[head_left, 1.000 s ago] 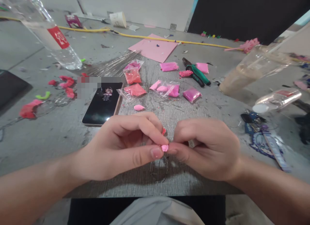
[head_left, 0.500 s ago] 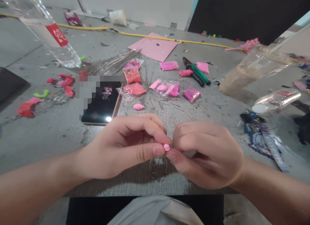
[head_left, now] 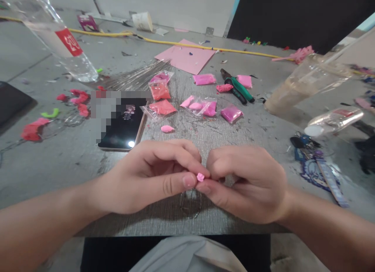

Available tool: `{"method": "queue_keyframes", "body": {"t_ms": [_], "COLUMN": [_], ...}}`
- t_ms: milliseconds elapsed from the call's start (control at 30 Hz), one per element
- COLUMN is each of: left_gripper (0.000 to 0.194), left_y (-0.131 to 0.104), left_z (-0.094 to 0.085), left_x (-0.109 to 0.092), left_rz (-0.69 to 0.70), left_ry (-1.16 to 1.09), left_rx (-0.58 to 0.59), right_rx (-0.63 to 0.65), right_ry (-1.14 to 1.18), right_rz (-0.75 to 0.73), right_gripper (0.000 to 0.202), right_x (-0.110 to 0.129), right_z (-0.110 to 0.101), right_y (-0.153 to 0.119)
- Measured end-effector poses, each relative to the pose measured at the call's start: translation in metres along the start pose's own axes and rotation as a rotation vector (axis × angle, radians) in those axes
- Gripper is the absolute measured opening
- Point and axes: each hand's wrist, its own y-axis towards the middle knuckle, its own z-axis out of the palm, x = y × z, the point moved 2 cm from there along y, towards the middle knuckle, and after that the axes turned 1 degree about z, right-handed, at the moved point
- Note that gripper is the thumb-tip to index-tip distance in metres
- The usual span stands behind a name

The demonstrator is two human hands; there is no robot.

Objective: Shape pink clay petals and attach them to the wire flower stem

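Note:
Between my two hands is a small lump of pink modelling clay. My left hand pinches it from the left with thumb and index finger. From the right, the thumb and curled fingers of my right hand close on the same lump. Just below the fingertips a thin wire loop lies on the table, partly hidden. A pink clay teardrop rests beyond my left hand. Farther off are an opened bag of pink clay and a magenta clay packet.
A phone lies beyond my left wrist, and green-handled pliers sit farther back. A water bottle stands at the left. On the right are a drink cup, a small bottle and keys. Bundled wires lie behind the phone.
My right hand has shifted slightly left and closer to my left hand. The pink lump is turned a little and looks more ruffled. Everything on the table is unchanged.

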Motion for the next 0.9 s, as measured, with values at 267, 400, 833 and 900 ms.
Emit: {"method": "queue_keyframes", "body": {"t_ms": [267, 400, 833, 900], "left_gripper": [0.011, 0.011, 0.034, 0.038], "left_y": [0.000, 0.004, 0.005, 0.006], "left_z": [-0.007, -0.022, -0.043, -0.045], "left_x": [-0.001, -0.007, 0.025, 0.022], "left_rz": [0.015, 0.057, -0.163, -0.179], "left_ry": [0.087, 0.410, 1.303, 1.339], "left_rx": [0.011, -0.002, 0.290, 0.312], "right_rx": [0.014, -0.149, -0.264, -0.223], "right_ry": [0.133, 0.083, -0.095, -0.137], "right_rz": [0.035, 0.077, 0.251, 0.253], "right_gripper": [0.034, 0.018, 0.047, 0.047], "right_x": [-0.005, -0.010, -0.062, -0.064], "right_z": [0.001, -0.003, -0.010, -0.008], "right_y": [-0.001, -0.002, 0.007, 0.007]}}
